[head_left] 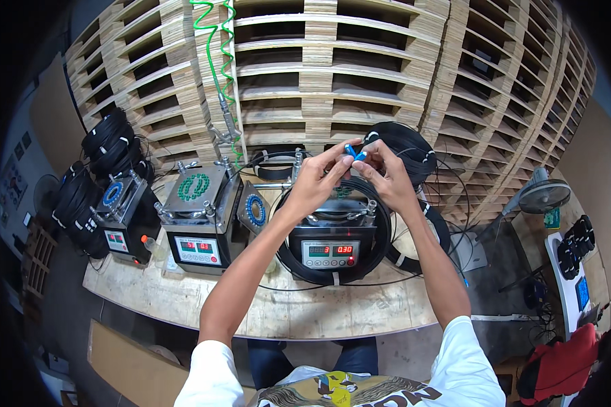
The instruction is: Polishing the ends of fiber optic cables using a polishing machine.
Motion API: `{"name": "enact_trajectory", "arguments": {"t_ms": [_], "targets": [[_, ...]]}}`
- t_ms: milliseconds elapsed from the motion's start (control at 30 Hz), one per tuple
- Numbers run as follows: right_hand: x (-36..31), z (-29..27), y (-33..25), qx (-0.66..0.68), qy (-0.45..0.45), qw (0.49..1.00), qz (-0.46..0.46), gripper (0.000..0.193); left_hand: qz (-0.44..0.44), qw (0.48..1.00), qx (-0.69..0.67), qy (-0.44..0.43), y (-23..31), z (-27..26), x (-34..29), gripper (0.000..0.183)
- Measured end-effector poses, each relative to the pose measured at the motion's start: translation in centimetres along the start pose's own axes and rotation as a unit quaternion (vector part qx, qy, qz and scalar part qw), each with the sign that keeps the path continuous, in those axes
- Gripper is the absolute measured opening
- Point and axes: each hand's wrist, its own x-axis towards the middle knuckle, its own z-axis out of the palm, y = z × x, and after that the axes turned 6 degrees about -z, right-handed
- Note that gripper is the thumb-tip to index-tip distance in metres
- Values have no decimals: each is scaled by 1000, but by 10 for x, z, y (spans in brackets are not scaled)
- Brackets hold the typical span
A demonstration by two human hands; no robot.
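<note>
Above a wooden bench [285, 313], near pallets [317, 61], both grips [319, 173] [390, 175] pinch blue pieces [361, 157], apparently connectors.

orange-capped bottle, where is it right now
In the head view, the orange-capped bottle is left of centre on the wooden table, in the gap between the leftmost benchtop machine and the middle machine.

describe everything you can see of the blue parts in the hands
Small, bright blue and plastic-looking, the blue parts show as at least two short pieces. They are held in mid-air, pinched in the fingers of the left hand and the right hand, seemingly above the rightmost machine. Fingers cover much of them, so whether they join cannot be told.
</note>
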Motion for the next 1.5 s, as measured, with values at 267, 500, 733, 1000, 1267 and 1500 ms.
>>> {"name": "enact_trajectory", "arguments": {"t_ms": [267,500,733,1000,1267,1500], "targets": [[16,-26,42,-27,-13,998,62,14,-21,993,109,46,-12,-18,6,35],[52,-36,62,-112,-62,990,66,19,68,944,266,181,-39,-28,24,22],[77,-24,76,-293,-176,940,-13,22,18,941,274,198,-76,-38,24,20],[88,-4,110,-418,-397,817,-15,17,-67,947,243,198,-79,-40,23,19],[105,8,115,-415,-436,798,-25,20,-104,943,234,214,-85,-41,21,21],[109,29,119,-473,-464,749,-18,15,-150,944,199,215,-88,-45,18,21]]}}
